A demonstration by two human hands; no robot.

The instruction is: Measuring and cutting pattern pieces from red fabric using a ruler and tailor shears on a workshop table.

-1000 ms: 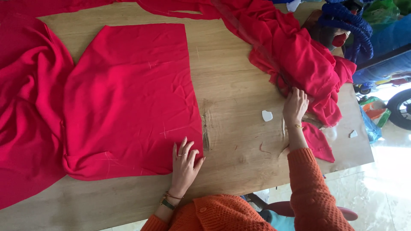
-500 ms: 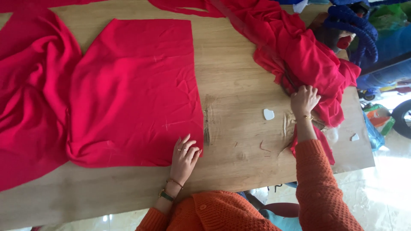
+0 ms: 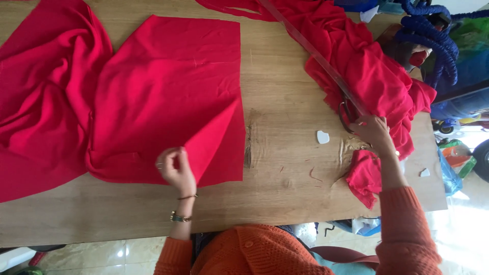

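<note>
Head view showed the left hand pinching up the near corner of the flat, cut red fabric panel on the wooden tabletop, folding just begun. The right hand closed over the dark-handled scissors beside the crumpled red fabric heap, seemingly uncut.

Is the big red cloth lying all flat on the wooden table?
Not quite. The red cloth lies mostly spread, but the left hand pinches its near corner, lifted and folded over the wooden table.
</note>
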